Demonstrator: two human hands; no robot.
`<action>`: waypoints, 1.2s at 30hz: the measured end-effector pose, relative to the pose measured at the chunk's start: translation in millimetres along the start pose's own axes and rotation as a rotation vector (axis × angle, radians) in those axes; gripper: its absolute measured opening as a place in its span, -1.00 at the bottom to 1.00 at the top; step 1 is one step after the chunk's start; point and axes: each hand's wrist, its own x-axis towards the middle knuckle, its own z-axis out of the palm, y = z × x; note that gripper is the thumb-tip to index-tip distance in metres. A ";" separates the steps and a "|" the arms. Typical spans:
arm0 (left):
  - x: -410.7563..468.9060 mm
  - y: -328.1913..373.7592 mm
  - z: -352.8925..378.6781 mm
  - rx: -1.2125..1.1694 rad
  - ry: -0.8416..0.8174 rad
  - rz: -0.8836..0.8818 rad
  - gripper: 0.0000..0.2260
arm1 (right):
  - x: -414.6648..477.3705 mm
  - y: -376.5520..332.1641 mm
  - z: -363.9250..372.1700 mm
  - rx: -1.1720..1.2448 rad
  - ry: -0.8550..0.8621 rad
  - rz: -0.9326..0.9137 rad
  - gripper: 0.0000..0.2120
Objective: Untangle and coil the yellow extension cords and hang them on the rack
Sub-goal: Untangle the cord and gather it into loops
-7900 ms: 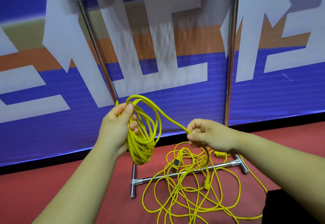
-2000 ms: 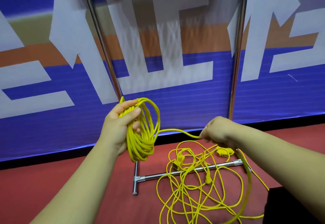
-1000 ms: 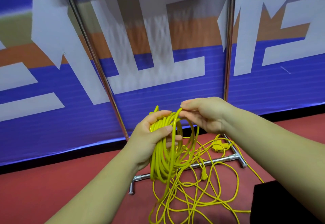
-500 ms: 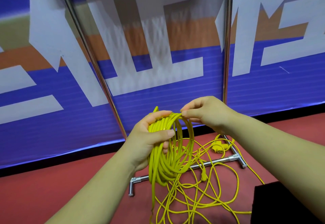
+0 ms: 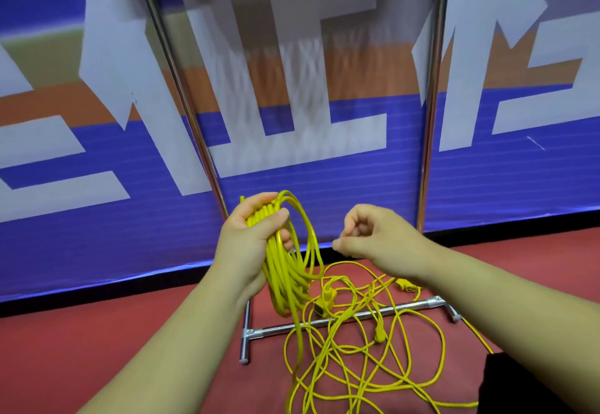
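Yellow coil [image 5: 285, 283] hangs from left grip [image 5: 253, 248], thumb & fingers clamped round its top loops, in front of rack [image 5: 429, 121]. Right grip [image 5: 373, 238] is curled in mid-air, empty, just beside coil. Remaining cord lies as a tangle [image 5: 357, 358] on red floor [image 5: 97, 348], draped over rack's base bar [image 5: 276, 328], w/ a plug [image 5: 324, 300] in it. Risks: next pull may tighten a knot or catch plug on bar; loops may slip, as only one grip holds them.
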 end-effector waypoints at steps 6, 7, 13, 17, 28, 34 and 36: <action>7.2 -0.4 -16.1 -0.051 0.152 0.041 -0.74 | -20.5 6.7 42.0 -0.002 -0.304 0.022 -0.74; 7.5 -1.0 -17.5 -0.059 0.169 0.038 -0.74 | -22.2 7.8 48.8 0.011 -0.335 0.022 -0.73; 6.5 1.1 -20.4 -0.136 0.228 0.021 -0.77 | -26.7 18.6 89.1 0.016 -0.362 0.051 -0.60; 8.0 8.4 -31.7 -0.189 0.270 0.006 -0.76 | -21.9 21.6 99.0 0.022 -0.358 0.051 -0.59; 23.6 40.6 -91.2 -0.446 0.265 -0.014 -0.84 | -1.2 36.3 57.7 -0.019 -0.536 0.210 -0.69; 21.8 43.2 -95.7 -0.450 0.200 -0.013 -0.85 | 3.4 51.8 38.4 -0.079 -0.655 0.305 -0.70; 19.5 44.7 -95.9 -0.398 0.163 -0.018 -0.84 | 6.6 49.1 36.8 -0.065 -0.514 0.345 -0.74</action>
